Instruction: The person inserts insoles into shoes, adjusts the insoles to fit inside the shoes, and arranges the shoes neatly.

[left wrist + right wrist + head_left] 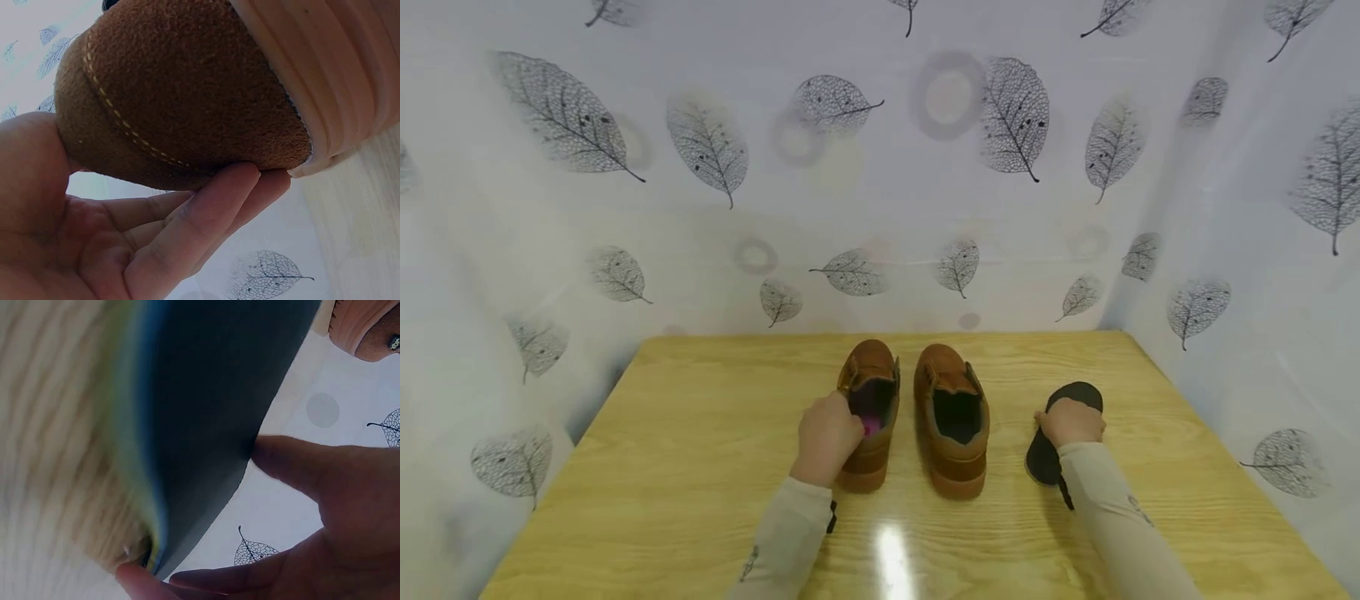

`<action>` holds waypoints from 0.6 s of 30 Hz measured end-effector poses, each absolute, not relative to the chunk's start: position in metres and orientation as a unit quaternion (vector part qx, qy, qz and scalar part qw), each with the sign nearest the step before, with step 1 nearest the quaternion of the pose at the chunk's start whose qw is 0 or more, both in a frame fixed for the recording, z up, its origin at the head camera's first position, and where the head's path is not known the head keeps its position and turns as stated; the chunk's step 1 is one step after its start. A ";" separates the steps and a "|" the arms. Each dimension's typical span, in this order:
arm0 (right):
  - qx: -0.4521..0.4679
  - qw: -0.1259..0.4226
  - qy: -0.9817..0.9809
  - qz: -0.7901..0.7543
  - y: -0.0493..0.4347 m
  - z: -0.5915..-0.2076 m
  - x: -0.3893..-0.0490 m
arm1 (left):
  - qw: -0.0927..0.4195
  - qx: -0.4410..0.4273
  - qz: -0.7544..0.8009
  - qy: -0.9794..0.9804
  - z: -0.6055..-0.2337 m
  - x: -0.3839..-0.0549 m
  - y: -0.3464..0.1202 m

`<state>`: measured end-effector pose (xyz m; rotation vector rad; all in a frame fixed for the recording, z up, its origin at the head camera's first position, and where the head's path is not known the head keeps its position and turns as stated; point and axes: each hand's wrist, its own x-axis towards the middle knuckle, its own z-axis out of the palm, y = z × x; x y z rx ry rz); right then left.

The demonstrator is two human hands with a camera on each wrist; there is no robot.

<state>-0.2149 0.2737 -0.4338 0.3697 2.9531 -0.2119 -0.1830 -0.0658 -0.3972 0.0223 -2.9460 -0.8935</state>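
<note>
A pair of brown shoes stands side by side on the table, toes pointing away. My left hand (pixel 826 437) grips the left shoe (pixel 871 457) at the left side of its opening. In the left wrist view, fingers (pixel 206 212) lie along the suede heel (pixel 187 94), and the thumb's end is hidden behind the collar. Something magenta (pixel 871 426) shows inside this shoe. To the right, my right hand (pixel 1072 422) holds a dark insole (pixel 1042 458) across its middle. The right wrist view shows thumb and fingers at the edges of the insole (pixel 212 412).
The right shoe (pixel 958 450) stands between my hands, its opening dark. Both shoes and the insole are on a light wooden table (pixel 715 467). A pale curtain (pixel 880 208) with leaf prints hangs behind the table and along both sides.
</note>
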 end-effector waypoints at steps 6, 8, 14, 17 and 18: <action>0.125 0.046 0.983 -0.124 0.281 -0.433 -0.215 | 0.027 0.013 -0.283 -0.959 -0.397 -0.184 -0.066; 0.130 0.038 0.981 -0.138 0.284 -0.432 -0.214 | 0.027 0.014 -0.283 -0.959 -0.397 -0.184 -0.066; 0.128 0.019 0.978 -0.162 0.287 -0.430 -0.210 | 0.034 0.012 -0.279 -0.960 -0.397 -0.183 -0.066; 0.133 0.014 0.975 -0.175 0.284 -0.426 -0.208 | 0.031 0.014 -0.280 -0.959 -0.397 -0.184 -0.066; 0.140 0.014 0.972 -0.187 0.282 -0.423 -0.208 | 0.031 0.015 -0.280 -0.959 -0.397 -0.184 -0.066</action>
